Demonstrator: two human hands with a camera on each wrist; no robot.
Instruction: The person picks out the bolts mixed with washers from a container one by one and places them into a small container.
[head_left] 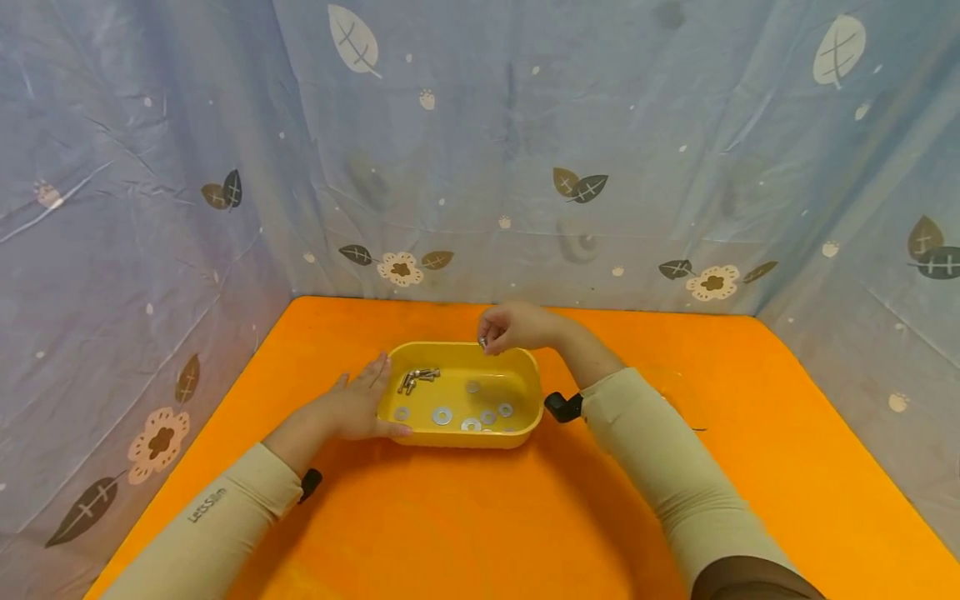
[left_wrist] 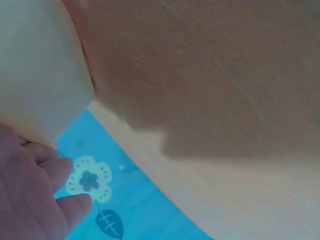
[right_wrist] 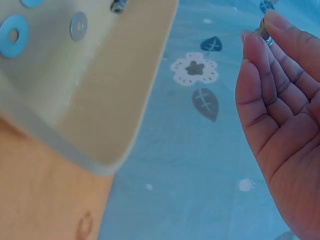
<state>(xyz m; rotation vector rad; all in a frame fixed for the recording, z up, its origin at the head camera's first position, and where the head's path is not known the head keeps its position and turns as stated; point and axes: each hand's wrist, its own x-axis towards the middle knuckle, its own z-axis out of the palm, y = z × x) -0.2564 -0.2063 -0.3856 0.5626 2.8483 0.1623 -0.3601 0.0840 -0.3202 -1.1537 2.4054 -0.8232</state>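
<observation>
In the head view my left hand point(head_left: 356, 408) lies against the left end of a yellow bin point(head_left: 465, 439), thumb along the front rim and fingers extended by the side. In the left wrist view, those fingers point(left_wrist: 57, 172) show relaxed under the bin's outer wall point(left_wrist: 45, 65). Above the bin's back right rim, my right hand point(head_left: 517, 327) pinches a small metal bolt point(right_wrist: 266, 35) between thumb and fingertips, which partly hide it. Inside the bin, several silver bolts point(head_left: 412, 381) sit in a loose group at the left. Several flat washers point(head_left: 442, 416) are scattered over its floor.
An orange tabletop point(head_left: 465, 525) extends around the bin. Blue patterned cloth point(head_left: 495, 150) hangs behind and on both sides. Black wrist camera mounts point(head_left: 562, 407) stick out beside the sleeves, one close to the bin's right end.
</observation>
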